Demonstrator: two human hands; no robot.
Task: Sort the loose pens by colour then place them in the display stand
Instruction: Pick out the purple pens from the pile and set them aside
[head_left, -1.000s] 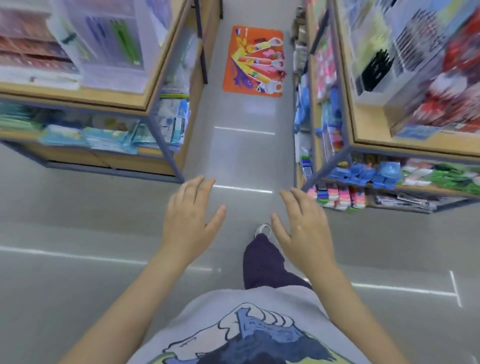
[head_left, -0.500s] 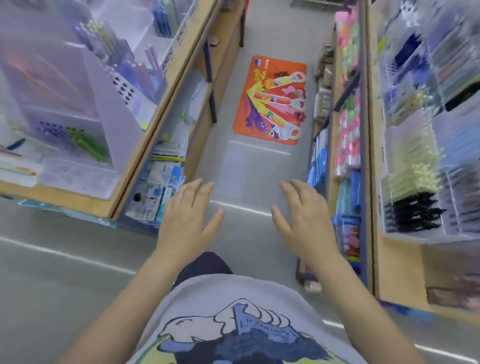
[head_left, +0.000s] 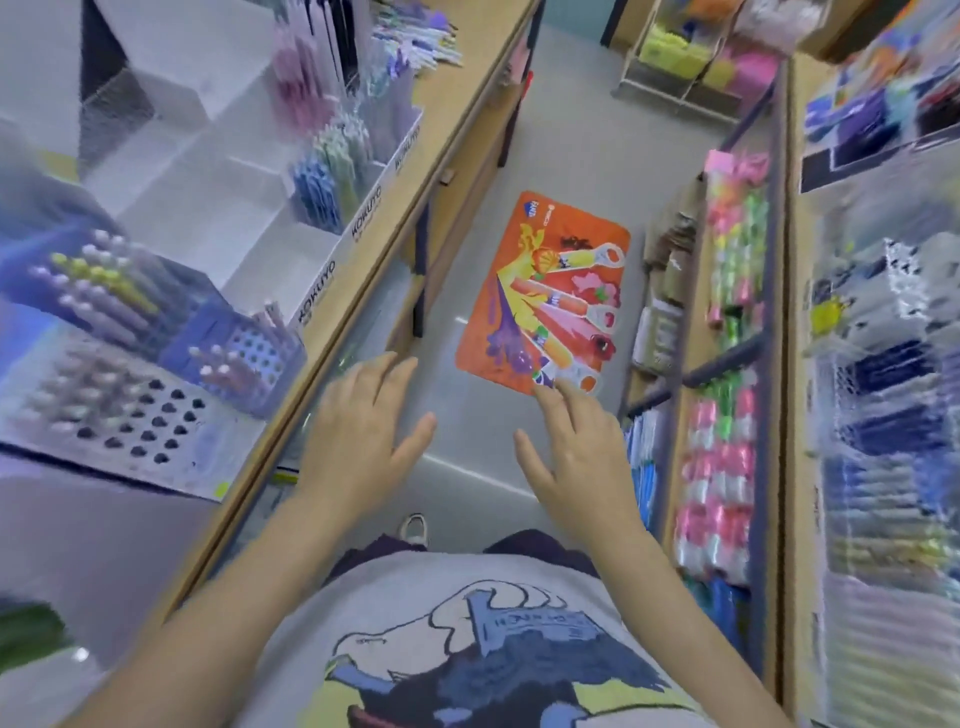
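Both hands (empty, fingers spread) over open aisle floor (head_left: 566, 156) between shelf edges.

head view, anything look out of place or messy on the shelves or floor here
Nothing clearly stands out. The perforated pen stand on the left shelf has many unfilled holes, with pens only in part of it. The orange floor mat lies flat in the aisle. Both hands hold nothing. Blur hides finer detail.
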